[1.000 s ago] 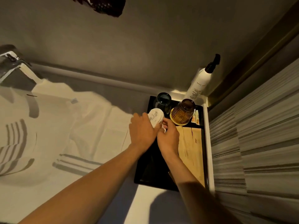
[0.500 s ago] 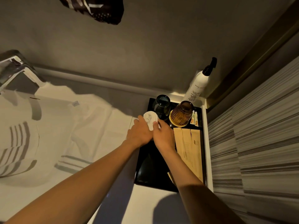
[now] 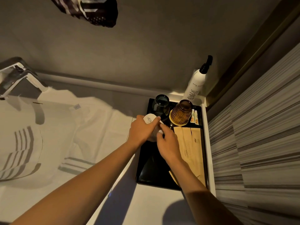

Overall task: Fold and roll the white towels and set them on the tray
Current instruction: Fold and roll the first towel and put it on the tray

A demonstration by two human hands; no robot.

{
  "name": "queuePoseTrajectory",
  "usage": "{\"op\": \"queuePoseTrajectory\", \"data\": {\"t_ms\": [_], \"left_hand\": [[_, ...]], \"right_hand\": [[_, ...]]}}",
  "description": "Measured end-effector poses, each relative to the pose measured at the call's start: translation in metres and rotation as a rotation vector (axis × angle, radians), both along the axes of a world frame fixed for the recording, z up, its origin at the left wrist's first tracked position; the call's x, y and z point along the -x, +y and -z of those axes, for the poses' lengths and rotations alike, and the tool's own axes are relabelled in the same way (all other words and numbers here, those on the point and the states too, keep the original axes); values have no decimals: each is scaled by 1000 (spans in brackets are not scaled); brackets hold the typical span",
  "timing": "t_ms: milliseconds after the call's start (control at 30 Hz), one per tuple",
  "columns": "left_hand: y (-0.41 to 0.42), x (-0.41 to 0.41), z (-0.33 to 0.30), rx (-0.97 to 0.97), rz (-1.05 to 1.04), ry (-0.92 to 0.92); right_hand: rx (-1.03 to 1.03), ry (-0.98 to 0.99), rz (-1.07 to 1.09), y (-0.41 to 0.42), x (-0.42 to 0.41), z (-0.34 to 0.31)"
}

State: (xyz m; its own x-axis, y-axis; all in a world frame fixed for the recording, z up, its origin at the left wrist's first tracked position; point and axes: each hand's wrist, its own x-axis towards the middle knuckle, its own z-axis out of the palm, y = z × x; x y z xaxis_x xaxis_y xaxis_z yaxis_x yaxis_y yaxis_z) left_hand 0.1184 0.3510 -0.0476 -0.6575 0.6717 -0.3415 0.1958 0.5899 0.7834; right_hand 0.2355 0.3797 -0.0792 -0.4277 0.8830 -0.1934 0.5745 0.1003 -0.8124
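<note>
Left hand (image 3: 142,130) curled around rolled towel (image 3: 150,119) over tray (image 3: 146,172), right hand (image 3: 167,143) seemingly pinching its near end.

White pump bottle (image 3: 195,86) — label reads "ACCA" and more letters, unclear — smaller lines unreadable

Tray (image 3: 146,172): black, glossy, smooth, likely lacquer or plastic. Rolled towel (image 3: 150,119): white soft cloth, matt. Larger towel (image 3: 78,135) on the counter: white woven cloth with grey stripes. Two upturned tumblers: dark glass (image 3: 160,103) and amber ribbed glass (image 3: 181,114), both shiny. Sachets (image 3: 189,148): tan matt paper. Pump bottle (image 3: 195,86): smooth white plastic. Tap (image 3: 14,77): polished metal.
</note>
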Motion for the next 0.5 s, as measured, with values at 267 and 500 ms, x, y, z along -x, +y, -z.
{"op": "queuePoseTrajectory", "data": {"t_ms": [267, 500], "left_hand": [[12, 5, -5, 10, -12, -348], [8, -20, 8, -94, -102, -552]], "right_hand": [[-608, -275, -163, -10, -23, -8], [4, 20, 350, 7, 0, -12]]}}
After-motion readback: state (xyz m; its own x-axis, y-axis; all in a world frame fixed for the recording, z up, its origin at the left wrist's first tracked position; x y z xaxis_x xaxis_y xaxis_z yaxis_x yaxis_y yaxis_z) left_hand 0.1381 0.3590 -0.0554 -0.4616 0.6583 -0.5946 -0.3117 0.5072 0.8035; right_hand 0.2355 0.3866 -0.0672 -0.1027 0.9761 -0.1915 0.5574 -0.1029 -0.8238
